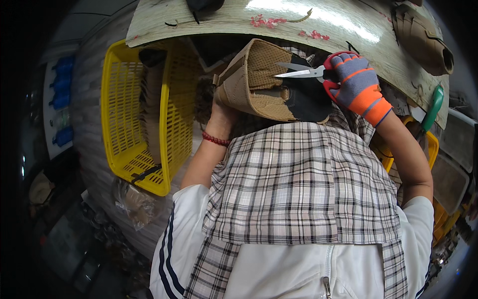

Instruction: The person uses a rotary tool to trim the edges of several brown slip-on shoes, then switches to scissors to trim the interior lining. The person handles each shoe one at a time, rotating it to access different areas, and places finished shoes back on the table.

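My right hand (356, 79), in a grey and orange glove, is closed round the red handles of a pair of scissors (303, 72). Their blades stand slightly apart, pointing left over the opening of a tan shoe upper (231, 87). The upper has a perforated, mesh-like tan lining and a black part at its right side. My bare left hand (224, 113), with a red bead bracelet at the wrist, holds the upper from its left and underside. Most of the left fingers are hidden behind it. The upper is held above my lap, over a checked apron (284, 184).
A yellow plastic basket (167, 124) with tan pieces inside stands to the left. Ahead runs a pale wood-look table (224, 25) with another tan shoe upper (423, 40) at its right. A green-handled tool (434, 107) hangs near the table's right edge, above another yellow basket (433, 149).
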### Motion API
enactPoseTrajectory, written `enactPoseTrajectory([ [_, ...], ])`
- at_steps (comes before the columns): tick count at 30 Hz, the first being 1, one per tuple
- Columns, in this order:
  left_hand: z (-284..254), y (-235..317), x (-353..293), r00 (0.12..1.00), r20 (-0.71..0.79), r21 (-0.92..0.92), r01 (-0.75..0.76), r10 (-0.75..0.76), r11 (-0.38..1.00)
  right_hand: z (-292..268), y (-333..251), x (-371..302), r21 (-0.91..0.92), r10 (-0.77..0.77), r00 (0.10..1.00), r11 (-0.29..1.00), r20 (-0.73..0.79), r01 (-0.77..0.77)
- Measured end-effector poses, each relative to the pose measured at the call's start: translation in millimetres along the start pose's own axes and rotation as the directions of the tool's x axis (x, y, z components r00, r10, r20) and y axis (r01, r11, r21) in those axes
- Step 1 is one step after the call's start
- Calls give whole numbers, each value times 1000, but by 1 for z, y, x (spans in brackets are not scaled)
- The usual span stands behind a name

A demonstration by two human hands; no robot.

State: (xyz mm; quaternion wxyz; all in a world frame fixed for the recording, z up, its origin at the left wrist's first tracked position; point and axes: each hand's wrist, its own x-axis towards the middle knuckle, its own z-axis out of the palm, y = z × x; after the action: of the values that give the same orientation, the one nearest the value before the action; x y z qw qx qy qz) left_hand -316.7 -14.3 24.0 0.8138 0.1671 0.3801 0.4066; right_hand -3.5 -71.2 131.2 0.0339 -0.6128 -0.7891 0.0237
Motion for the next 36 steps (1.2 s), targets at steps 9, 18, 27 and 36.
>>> enactPoseTrajectory([
  [9,10,3,-6,998,17,62,-68,67,996,10,9,-9,83,220,958,968,186,-238],
  [18,33,11,-14,994,-101,114,-32,44,993,-2,2,-18,-20,-22,1000,1000,-10,21],
  [27,18,8,-3,997,-75,-41,-19,15,999,-4,18,-24,152,228,970,959,80,-238],
  [36,-27,54,-24,865,-121,84,498,-487,863,-4,-29,-20,231,46,904,960,424,-157],
])
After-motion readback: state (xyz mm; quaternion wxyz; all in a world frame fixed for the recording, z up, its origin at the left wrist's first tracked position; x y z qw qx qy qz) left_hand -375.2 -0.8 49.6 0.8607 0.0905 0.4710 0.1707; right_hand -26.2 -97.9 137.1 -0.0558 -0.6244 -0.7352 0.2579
